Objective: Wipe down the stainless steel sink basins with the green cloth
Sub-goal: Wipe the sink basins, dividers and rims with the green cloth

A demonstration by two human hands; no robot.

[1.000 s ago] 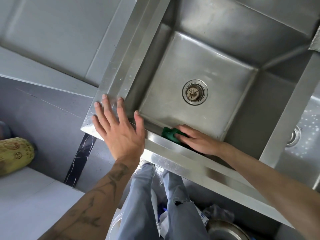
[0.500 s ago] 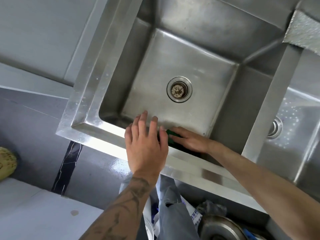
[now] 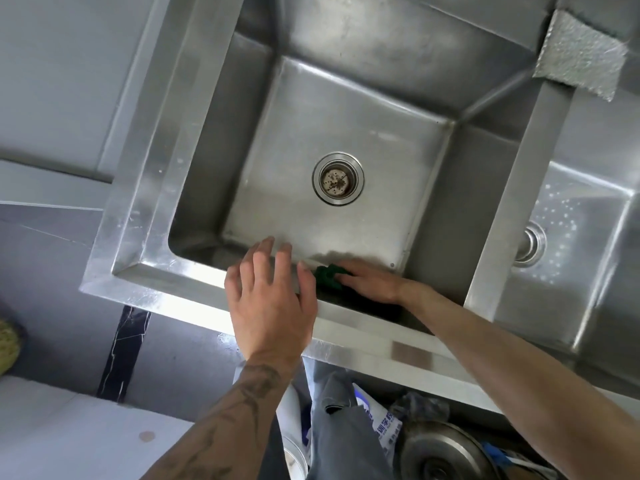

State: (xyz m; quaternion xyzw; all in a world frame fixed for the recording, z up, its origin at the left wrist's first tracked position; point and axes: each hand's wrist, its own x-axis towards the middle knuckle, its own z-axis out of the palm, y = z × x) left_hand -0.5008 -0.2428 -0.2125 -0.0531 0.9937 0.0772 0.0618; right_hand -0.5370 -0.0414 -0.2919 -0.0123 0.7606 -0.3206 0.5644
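One grey pad (image 3: 578, 57) on sink rim (image 3: 138, 254)

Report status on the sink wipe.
Right hand flat on green cloth, near edge of left basin. Left hand open over front rim, close beside cloth.

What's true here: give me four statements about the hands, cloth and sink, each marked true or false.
1. The right hand presses the green cloth at the near side of the left basin. True.
2. The left hand grips the cloth. False: its fingers are spread and hold nothing.
3. The cloth covers the drain strainer. False: the strainer lies bare, apart from the cloth.
4. A second basin, speckled with drops, shows on the right. True.
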